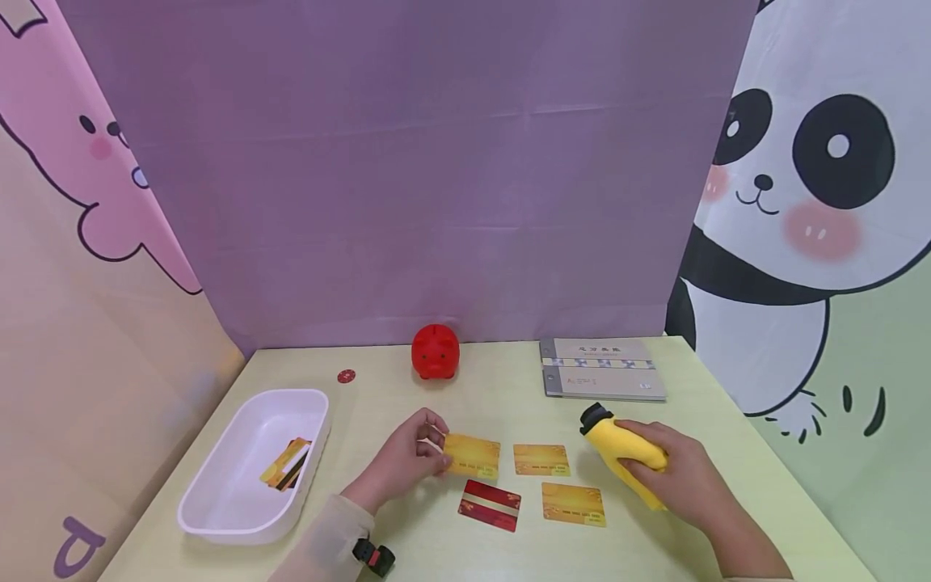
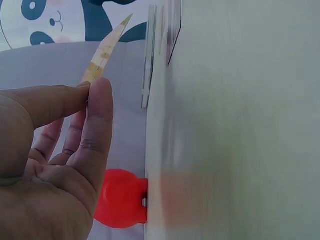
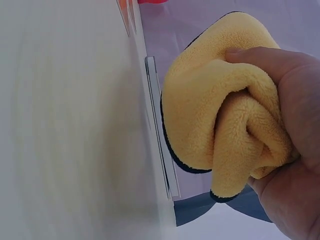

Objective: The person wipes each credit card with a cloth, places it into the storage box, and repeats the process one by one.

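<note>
Centrally, my left hand (image 1: 403,459) pinches a thin, rectangular gold card (image 1: 474,456) by its edge above the pale table (image 1: 436,559), near a flat red card (image 1: 490,505); my right hand (image 1: 685,475) grips a bunched, fleecy yellow cloth (image 1: 617,449) with dark edging. Printed digits on the gold card are too small to read.

Black-edged yellow fleece cloth (image 1: 614,444): partly hidden by right hand (image 1: 687,477)
Red disc (image 1: 346,376), far left: patterned too finely to tell
</note>
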The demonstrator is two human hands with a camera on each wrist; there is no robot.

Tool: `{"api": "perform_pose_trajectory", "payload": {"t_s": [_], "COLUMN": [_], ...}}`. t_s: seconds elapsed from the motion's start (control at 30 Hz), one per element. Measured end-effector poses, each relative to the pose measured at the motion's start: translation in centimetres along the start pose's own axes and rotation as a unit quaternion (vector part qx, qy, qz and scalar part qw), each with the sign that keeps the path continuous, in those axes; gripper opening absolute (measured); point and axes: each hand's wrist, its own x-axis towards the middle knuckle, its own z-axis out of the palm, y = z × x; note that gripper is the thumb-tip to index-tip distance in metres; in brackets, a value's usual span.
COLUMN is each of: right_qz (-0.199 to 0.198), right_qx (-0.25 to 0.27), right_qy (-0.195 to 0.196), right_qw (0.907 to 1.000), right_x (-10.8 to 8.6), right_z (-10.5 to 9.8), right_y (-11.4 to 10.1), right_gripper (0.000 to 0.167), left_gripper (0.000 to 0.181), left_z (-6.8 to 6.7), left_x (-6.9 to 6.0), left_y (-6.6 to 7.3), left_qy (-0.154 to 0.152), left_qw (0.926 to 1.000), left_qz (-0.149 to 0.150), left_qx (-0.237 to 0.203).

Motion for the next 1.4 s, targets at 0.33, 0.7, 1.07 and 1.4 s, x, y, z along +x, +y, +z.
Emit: {"api": "perform_pose_trajectory", "payload": {"t_s": [0.33,0.7,1.07,1.4], "right_qz": [-0.004,-0.007,-0.05,-0.08], "right_qx": [0.005,0.017,0.05,0.072], "right_qy": [-0.001,-0.008,0.014,0.033], "right_qw": [1.0,0.9998,0.9974,0.9937], "right_x": [0.0,-0.1,-0.2,0.3], "right_z": [0.1,0.4,1.6,1.3], "right_y": [-0.5,-1.6,-2.8,-5.1], "right_gripper": [0.055,0.056,0.058,0.062], "left_gripper": [0.037,0.039,0.04,0.041], "left_z": [1.2,2.8,3.3,3.6], "left_x": [-2.1,-3.5,-3.5,-3.5], "left_y": [1.0,1.5,1.4,1.6], "left_qy": [-0.009,-0.003,0.037,0.055], "left_qw": [0.9994,0.9981,0.9952,0.9929], "left_qz": [0.01,0.025,0.027,0.019], "left_qx": [-0.032,-0.057,-0.086,-0.104]}}
